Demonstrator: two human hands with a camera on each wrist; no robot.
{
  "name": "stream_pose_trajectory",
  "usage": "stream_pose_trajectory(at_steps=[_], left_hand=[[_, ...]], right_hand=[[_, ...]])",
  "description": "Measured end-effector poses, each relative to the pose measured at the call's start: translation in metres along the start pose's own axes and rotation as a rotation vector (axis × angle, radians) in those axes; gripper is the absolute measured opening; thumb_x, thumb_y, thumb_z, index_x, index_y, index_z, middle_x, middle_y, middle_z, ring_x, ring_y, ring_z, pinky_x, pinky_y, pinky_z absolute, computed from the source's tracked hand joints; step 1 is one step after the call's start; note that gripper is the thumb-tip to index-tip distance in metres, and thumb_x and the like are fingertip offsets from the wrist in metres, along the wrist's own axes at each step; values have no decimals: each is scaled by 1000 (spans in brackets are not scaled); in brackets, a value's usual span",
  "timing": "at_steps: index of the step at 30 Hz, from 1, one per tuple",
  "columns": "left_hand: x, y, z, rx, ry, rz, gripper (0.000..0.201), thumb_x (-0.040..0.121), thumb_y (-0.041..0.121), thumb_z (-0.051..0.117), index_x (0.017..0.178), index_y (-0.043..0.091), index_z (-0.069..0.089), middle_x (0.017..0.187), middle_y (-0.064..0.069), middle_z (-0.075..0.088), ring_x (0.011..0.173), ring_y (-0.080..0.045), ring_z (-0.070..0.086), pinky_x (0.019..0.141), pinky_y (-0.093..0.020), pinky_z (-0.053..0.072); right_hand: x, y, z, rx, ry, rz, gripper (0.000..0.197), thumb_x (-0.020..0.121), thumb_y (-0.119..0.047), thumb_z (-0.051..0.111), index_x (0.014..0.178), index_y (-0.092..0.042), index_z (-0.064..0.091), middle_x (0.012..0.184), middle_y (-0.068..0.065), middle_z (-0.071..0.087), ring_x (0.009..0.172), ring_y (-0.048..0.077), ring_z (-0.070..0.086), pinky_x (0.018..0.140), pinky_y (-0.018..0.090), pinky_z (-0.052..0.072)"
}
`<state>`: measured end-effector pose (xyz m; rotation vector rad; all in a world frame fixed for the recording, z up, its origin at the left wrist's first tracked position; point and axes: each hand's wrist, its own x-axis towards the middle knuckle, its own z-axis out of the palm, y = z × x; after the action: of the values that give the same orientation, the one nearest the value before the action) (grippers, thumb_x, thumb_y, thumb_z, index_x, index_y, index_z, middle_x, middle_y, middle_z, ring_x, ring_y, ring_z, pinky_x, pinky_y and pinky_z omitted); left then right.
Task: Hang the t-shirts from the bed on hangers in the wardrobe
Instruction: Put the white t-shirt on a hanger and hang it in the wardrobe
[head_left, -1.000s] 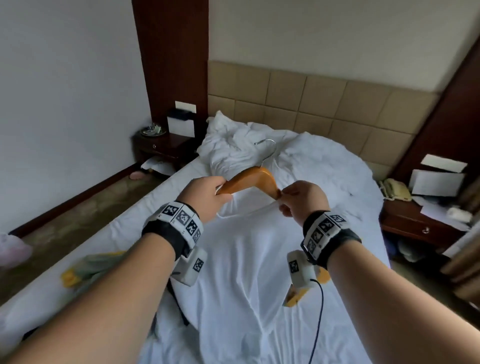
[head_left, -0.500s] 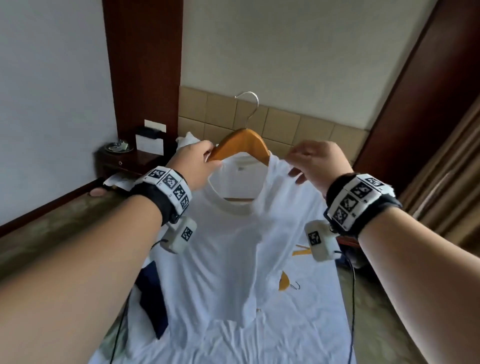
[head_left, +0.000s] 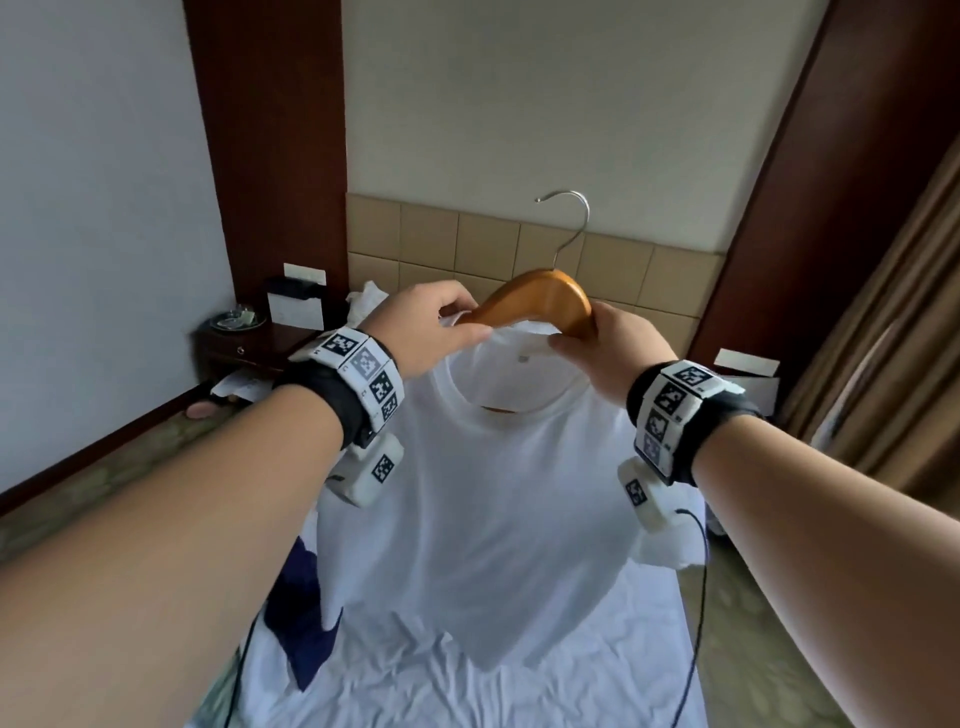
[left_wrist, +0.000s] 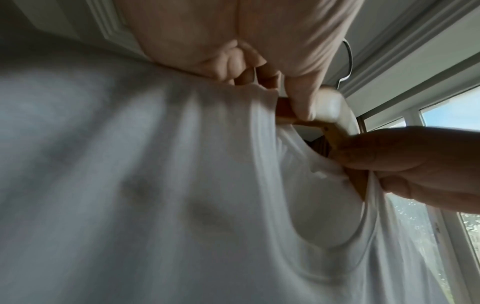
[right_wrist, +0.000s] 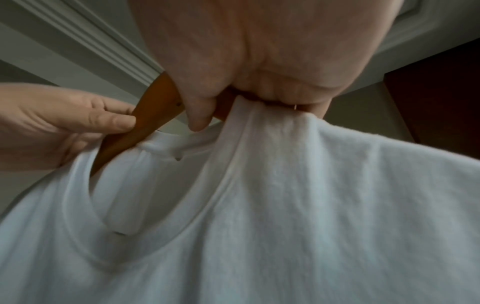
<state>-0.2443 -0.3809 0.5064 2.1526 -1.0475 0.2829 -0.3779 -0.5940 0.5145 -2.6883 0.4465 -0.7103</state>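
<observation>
A white t-shirt (head_left: 483, 499) hangs in the air above the bed (head_left: 467, 691), its neck around a wooden hanger (head_left: 540, 296) with a metal hook (head_left: 574, 218). My left hand (head_left: 431, 327) pinches the hanger's left arm together with the shirt's left shoulder. My right hand (head_left: 602, 348) grips the hanger's right arm and the collar. In the left wrist view the thumb (left_wrist: 301, 98) presses on the wood (left_wrist: 335, 131). In the right wrist view my fingers (right_wrist: 197, 111) clamp the hanger (right_wrist: 153, 111) and bunched shirt fabric (right_wrist: 272, 164).
A dark blue garment (head_left: 298, 613) lies on the bed's left side. A dark nightstand (head_left: 244, 348) stands at the far left by the tiled headboard (head_left: 467, 244). Brown curtains (head_left: 893, 332) hang on the right. Carpet runs along both sides of the bed.
The shirt and hanger have been lifted off the bed into the air. My right hand, loose beside the hanger half a second ago, now grips its right arm and the collar.
</observation>
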Motion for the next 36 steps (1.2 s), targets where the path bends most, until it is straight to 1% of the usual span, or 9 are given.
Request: stream_pose_trajectory(at_steps=[5, 8, 11, 15, 19, 22, 25, 30, 36], left_hand=[[12, 26, 3, 65, 17, -55, 53, 81, 84, 49, 95, 36, 67, 83, 11, 68, 80, -11, 64, 73, -32, 50], [14, 46, 4, 87, 31, -46, 50, 91, 75, 51, 90, 28, 69, 74, 7, 65, 68, -13, 60, 64, -32, 45], [11, 56, 5, 175, 20, -55, 61, 90, 79, 45, 85, 23, 68, 75, -2, 67, 69, -20, 62, 65, -37, 47], [6, 62, -2, 239, 51, -75, 59, 94, 75, 42, 71, 23, 58, 62, 2, 56, 62, -19, 55, 57, -33, 37], [13, 80, -20, 203, 154, -77, 61, 97, 73, 39, 77, 19, 60, 62, 2, 54, 63, -20, 54, 61, -35, 40], [18, 90, -17, 275, 73, -100, 56, 92, 75, 49, 82, 21, 62, 68, 2, 58, 64, -19, 56, 61, -34, 41], [20, 95, -12, 364, 39, -124, 53, 86, 74, 60, 89, 21, 61, 78, 1, 64, 69, -20, 61, 59, -32, 44], [20, 92, -14, 331, 100, -133, 44, 89, 65, 64, 84, 21, 62, 73, -2, 64, 66, -21, 62, 59, -33, 46], [23, 93, -31, 344, 130, -119, 29, 87, 50, 72, 89, 23, 64, 77, 1, 68, 72, -20, 66, 68, -35, 55]], right_hand=[[10, 26, -49, -5, 75, -91, 28, 92, -50, 65, 89, -23, 58, 85, -2, 55, 78, 19, 50, 68, 33, 33], [18, 38, -65, -43, 65, -108, 31, 94, -50, 62, 92, -19, 55, 83, 1, 58, 79, 25, 53, 67, 34, 34], [19, 51, -66, -52, 11, -104, 35, 97, -50, 57, 100, -16, 50, 80, 1, 58, 75, 28, 57, 64, 36, 39], [24, 52, -69, 20, 26, -116, 34, 99, -46, 56, 106, -13, 50, 83, 2, 57, 80, 31, 57, 66, 36, 38], [38, 47, -82, 121, 120, -70, 31, 99, -47, 55, 107, -18, 46, 93, 2, 57, 83, 29, 53, 71, 36, 38], [42, 49, -84, 136, 48, 16, 38, 100, -46, 55, 121, -14, 49, 93, 1, 57, 76, 24, 54, 70, 35, 37], [44, 44, -85, 157, 71, -36, 33, 100, -43, 57, 119, -17, 49, 84, -6, 53, 69, 9, 50, 59, 33, 34], [46, 18, -87, 26, 14, -197, 27, 96, -46, 62, 103, -22, 51, 81, -8, 54, 71, 14, 52, 54, 27, 31], [49, -5, -77, 17, -29, -237, 31, 95, -49, 62, 109, -22, 54, 85, -8, 55, 81, 20, 56, 60, 33, 34]])
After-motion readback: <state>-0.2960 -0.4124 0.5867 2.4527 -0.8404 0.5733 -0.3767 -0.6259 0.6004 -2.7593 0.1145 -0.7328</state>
